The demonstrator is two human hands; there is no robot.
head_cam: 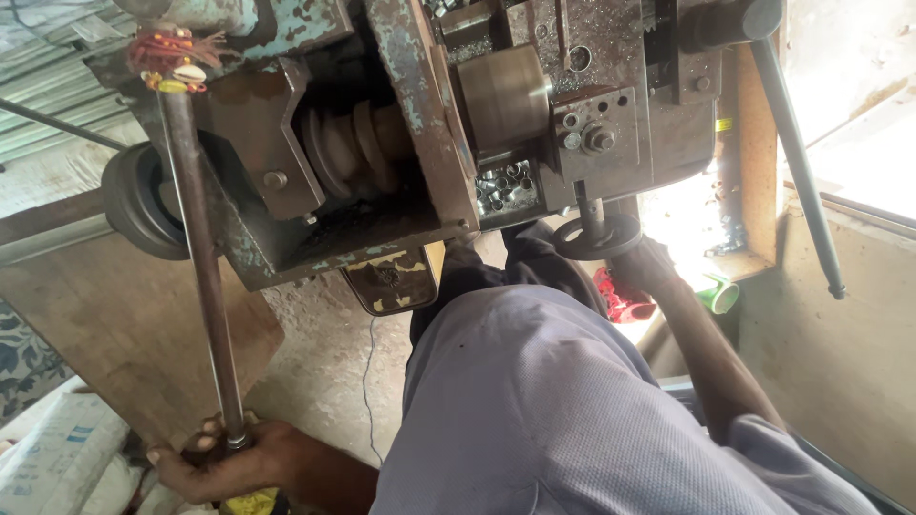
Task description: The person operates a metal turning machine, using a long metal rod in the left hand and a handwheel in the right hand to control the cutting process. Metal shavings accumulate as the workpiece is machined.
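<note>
Your left hand (224, 463) has its fingers closed round the lower end of the long steel lever (202, 257), and your right hand (641, 267) grips the small black handwheel (599, 236). Above those fingers, a pile of small finished metal pieces (504, 186) sits in the machine; how many remain, you cannot tell.

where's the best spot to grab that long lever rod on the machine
Grip the rod at its free lower end, where the left hand already wraps it. It is a bare, slim round bar, so fingers close fully around it from the side. The top end carries a tassel and joins the machine.
</note>
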